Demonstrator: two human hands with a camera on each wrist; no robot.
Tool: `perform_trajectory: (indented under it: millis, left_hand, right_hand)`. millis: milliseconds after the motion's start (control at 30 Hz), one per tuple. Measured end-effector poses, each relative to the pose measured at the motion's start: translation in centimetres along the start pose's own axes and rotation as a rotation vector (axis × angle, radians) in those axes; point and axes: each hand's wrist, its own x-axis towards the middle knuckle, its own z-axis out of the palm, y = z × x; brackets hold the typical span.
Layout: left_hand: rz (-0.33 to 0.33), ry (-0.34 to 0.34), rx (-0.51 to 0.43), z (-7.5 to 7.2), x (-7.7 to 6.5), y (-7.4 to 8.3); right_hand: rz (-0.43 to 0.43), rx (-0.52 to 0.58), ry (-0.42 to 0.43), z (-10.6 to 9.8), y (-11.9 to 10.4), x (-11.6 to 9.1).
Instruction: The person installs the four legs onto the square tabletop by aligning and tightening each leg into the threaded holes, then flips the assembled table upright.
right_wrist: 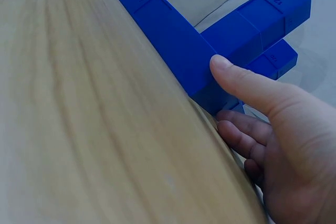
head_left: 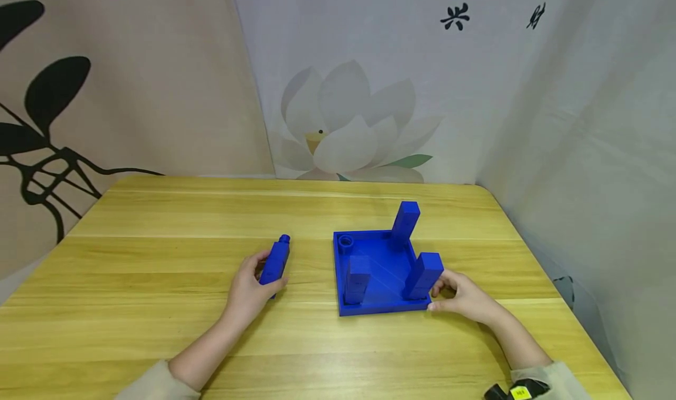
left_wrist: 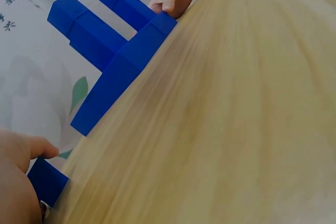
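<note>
My left hand grips a blue square post by its sides, left of a shallow square blue tray. The post leans, its narrower round knob pointing up and away. In the left wrist view only the lower end of this blue post shows beside the thumb. At the tray's front right corner my right hand holds on, the thumb on the wall and the fingers curled behind. Three blue posts stand on the tray: front left, front right and back right. A round socket shows in its back left corner.
Both hands work over a light wooden table. Behind it hangs a pale cloth printed with a flower, and more cloth hangs along the right side. A black device is strapped to the right wrist.
</note>
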Motion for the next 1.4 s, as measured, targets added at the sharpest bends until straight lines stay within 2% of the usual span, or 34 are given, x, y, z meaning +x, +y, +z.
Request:
perform_trajectory:
  millis: [600, 800, 1200, 1400]
  left_hand:
    - [0.091, 0.057, 0.127, 0.19, -0.25, 0.29]
    - [0.083, 0.076, 0.099, 0.12, -0.2, 0.22]
    - [0.07, 0.157, -0.006, -0.3, 0.23, 0.36]
    - [0.09, 0.21, -0.029, -0.46, 0.31, 0.79]
  right_hand:
    - [-0.015, 0.039, -0.01, -0.07, 0.01, 0.05]
    - [-0.023, 0.043, -0.012, -0.1, 0.08, 0.01]
    - [-0.007, 0.043, -0.012, -0.01, 0.03, 0.05]
    - [0.005, 0.035, -0.006, -0.01, -0.04, -0.02]
